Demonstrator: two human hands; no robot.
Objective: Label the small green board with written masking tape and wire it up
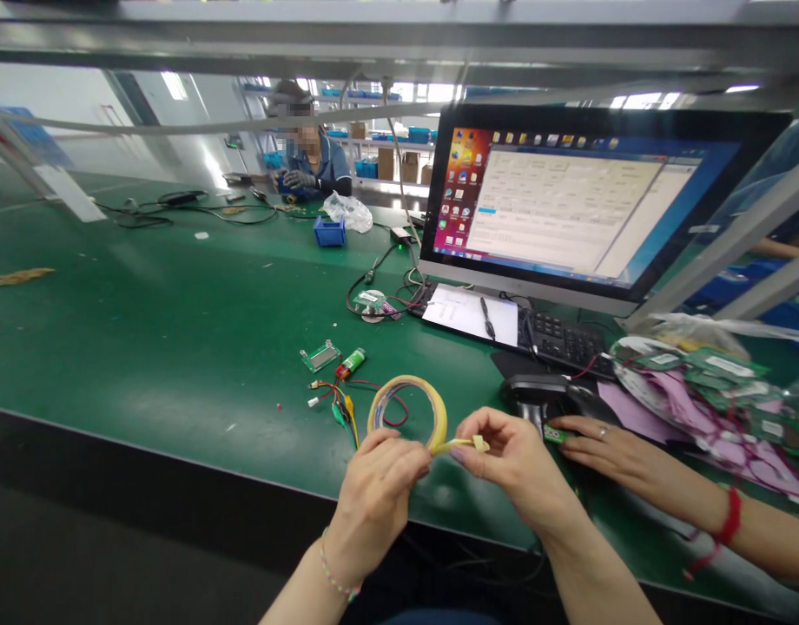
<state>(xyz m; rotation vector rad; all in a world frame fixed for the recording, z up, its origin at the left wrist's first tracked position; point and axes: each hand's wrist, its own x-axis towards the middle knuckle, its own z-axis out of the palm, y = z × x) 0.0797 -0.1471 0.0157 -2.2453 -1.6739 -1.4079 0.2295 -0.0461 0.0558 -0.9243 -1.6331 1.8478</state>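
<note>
A roll of yellow masking tape (pixel 440 404) stands tilted over the green bench, its lower edge at the fingers of my left hand (pixel 381 482), which is closed on it. From the roll a short strip of tape (pixel 452 444) runs to the right. Thumb and fingers of my right hand (pixel 513 456) pinch the strip's folded free end. Just beyond the roll lie a green battery (pixel 353 363), a small green circuit board with a display (pixel 321 357) and coloured clip leads (pixel 345 410).
At right, another person's hand (pixel 608 447) rests by a black handheld scanner (pixel 536 395). Behind are a monitor (pixel 569 200), keyboard (pixel 562 343) and paper with a pen (pixel 465 311). Circuit boards (pixel 718 369) are heaped at right; a co-worker (pixel 312 161) sits across the bench.
</note>
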